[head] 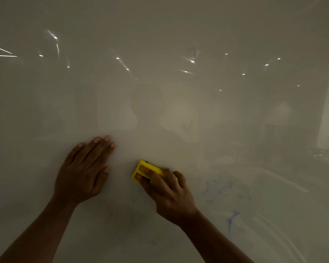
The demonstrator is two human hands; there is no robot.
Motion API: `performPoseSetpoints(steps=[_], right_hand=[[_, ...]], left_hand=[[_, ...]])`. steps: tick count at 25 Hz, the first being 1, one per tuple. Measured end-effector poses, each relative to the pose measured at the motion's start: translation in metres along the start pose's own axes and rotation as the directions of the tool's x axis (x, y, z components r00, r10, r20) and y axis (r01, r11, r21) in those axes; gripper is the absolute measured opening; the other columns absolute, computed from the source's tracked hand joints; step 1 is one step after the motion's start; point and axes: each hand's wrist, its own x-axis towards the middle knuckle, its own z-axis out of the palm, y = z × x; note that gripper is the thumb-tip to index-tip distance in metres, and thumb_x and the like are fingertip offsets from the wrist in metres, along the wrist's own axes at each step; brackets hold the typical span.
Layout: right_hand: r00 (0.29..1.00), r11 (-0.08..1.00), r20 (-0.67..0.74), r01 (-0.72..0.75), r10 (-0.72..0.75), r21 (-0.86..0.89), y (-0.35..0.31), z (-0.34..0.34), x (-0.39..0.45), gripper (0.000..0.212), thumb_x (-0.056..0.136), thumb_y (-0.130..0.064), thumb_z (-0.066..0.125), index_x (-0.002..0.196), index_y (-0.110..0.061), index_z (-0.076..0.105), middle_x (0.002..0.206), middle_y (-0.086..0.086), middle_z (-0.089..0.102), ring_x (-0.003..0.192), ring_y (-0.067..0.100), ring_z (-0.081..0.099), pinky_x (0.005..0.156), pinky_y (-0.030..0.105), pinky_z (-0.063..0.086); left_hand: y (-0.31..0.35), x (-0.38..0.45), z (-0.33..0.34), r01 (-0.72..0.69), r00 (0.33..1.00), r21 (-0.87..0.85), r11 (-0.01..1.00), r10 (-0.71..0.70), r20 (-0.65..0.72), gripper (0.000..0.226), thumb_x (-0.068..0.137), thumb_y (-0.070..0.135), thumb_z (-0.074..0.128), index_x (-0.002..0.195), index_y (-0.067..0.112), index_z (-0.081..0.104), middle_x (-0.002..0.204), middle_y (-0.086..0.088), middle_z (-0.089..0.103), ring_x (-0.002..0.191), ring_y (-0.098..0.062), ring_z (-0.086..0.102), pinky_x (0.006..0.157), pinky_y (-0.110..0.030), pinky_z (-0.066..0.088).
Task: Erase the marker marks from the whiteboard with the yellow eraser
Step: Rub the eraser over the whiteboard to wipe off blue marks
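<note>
The glossy whiteboard (160,92) fills the whole view. My right hand (169,194) presses the yellow eraser (143,170) flat against the board, fingers laid over its back; the eraser's left end sticks out past my fingertips. My left hand (84,169) rests flat on the board to the left of the eraser, fingers spread, holding nothing. Faint smeared blue marker marks (218,186) lie to the right of my right hand, and a sharper blue stroke (231,220) sits lower right. A dim grey mark (187,127) shows above the eraser.
Ceiling lights and a dim room reflect in the board's surface, brightest across the upper half. Curved wipe streaks (273,215) cross the lower right. No board edge or tray is in view.
</note>
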Motion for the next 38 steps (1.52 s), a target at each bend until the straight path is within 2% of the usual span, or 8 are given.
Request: performPoseSetpoints(steps=[4,8,19,24,29,32,36,38], right_hand=[[0.995,0.995,0.018,0.1,-0.1,-0.001,0.008,-0.002,0.0,0.058,0.098,-0.011,0.045,0.154,-0.025,0.053,0.152,0.003,0.056,0.119,0.041,0.06,0.093,0.047,0.047],[0.997,0.997,-0.028,-0.072,0.072,-0.002,0.013,-0.005,0.005,0.064,0.096,-0.009,0.043,0.157,-0.027,0.049,0.155,0.003,0.05,0.122,0.041,0.056,0.095,0.048,0.045],[0.996,0.997,0.058,0.074,-0.075,0.019,0.019,-0.013,0.0,0.058,0.102,-0.012,0.039,0.158,-0.026,0.046,0.152,0.0,0.054,0.122,0.041,0.06,0.094,0.045,0.05],[0.966,0.97,0.099,0.242,-0.24,-0.01,0.045,-0.026,0.001,0.053,0.104,-0.018,0.04,0.155,-0.027,0.051,0.151,0.0,0.054,0.116,0.038,0.062,0.096,0.043,0.054],[0.996,0.99,0.028,-0.084,0.081,0.116,0.068,-0.034,0.027,0.077,0.092,-0.014,0.065,0.162,-0.033,0.039,0.169,-0.007,0.034,0.119,0.03,0.057,0.091,0.038,0.048],[0.969,0.972,0.082,0.23,-0.233,0.05,0.067,-0.027,0.018,0.07,0.094,-0.012,0.06,0.16,-0.03,0.044,0.168,-0.006,0.035,0.119,0.035,0.061,0.091,0.039,0.051],[0.992,0.99,-0.023,-0.121,0.123,0.078,0.052,-0.018,0.018,0.068,0.097,-0.012,0.047,0.162,-0.03,0.04,0.167,-0.003,0.037,0.118,0.035,0.056,0.09,0.041,0.046],[0.986,0.988,0.075,0.151,-0.15,-0.019,0.027,-0.009,0.002,0.059,0.101,-0.013,0.038,0.157,-0.027,0.048,0.159,0.002,0.044,0.117,0.04,0.057,0.091,0.043,0.05]], left_hand=[[0.0,-0.002,0.0,-0.001,1.0,0.015,1.0,0.001,0.0,0.069,0.11,0.035,0.041,0.176,0.019,0.029,0.18,-0.003,0.033,0.157,-0.029,0.046,0.123,-0.054,0.039],[0.001,-0.001,0.0,0.022,1.0,0.015,1.0,-0.022,-0.001,0.066,0.11,0.036,0.04,0.174,0.017,0.033,0.174,-0.01,0.046,0.155,-0.03,0.05,0.121,-0.055,0.041],[0.004,-0.008,0.001,0.039,0.999,-0.003,0.999,-0.039,-0.011,0.066,0.111,0.035,0.04,0.174,0.016,0.034,0.181,-0.004,0.033,0.155,-0.031,0.05,0.119,-0.059,0.043],[-0.002,-0.008,0.008,0.042,0.999,-0.008,0.999,-0.042,-0.028,0.068,0.111,0.038,0.035,0.177,0.023,0.027,0.183,-0.002,0.031,0.171,-0.019,0.026,0.12,-0.059,0.04],[0.001,-0.006,0.007,0.052,0.998,0.012,0.999,-0.052,-0.029,0.067,0.112,0.037,0.034,0.176,0.021,0.028,0.181,-0.006,0.035,0.156,-0.028,0.047,0.118,-0.061,0.041],[0.002,-0.005,0.004,0.055,0.998,-0.003,0.998,-0.056,-0.027,0.068,0.111,0.035,0.037,0.176,0.02,0.029,0.175,-0.011,0.046,0.155,-0.028,0.049,0.118,-0.061,0.042],[0.007,-0.011,0.008,0.075,0.997,-0.004,0.997,-0.075,-0.025,0.066,0.11,0.033,0.041,0.174,0.016,0.034,0.173,-0.012,0.048,0.154,-0.028,0.049,0.118,-0.06,0.043],[0.004,-0.011,0.007,0.078,0.997,0.0,0.997,-0.078,-0.024,0.064,0.111,0.032,0.041,0.171,0.011,0.04,0.178,-0.008,0.039,0.155,-0.029,0.049,0.12,-0.06,0.042]])
